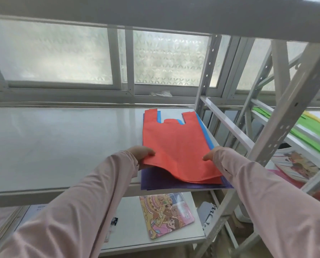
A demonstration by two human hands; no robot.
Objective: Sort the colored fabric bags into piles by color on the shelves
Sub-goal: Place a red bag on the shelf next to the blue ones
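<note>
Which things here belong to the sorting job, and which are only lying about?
Job: red bag, held by left hand and right hand; blue bag and purple bag beneath; green bags at right.
Lying about: cartoon-print bag, lower shelf; crumpled white scrap, windowsill.

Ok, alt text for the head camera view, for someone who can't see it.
A person's left grip and right grip pinch the near edge of a red bag, raised off a blue bag and a purple bag stacked on a grey shelf by a frosted window.
</note>
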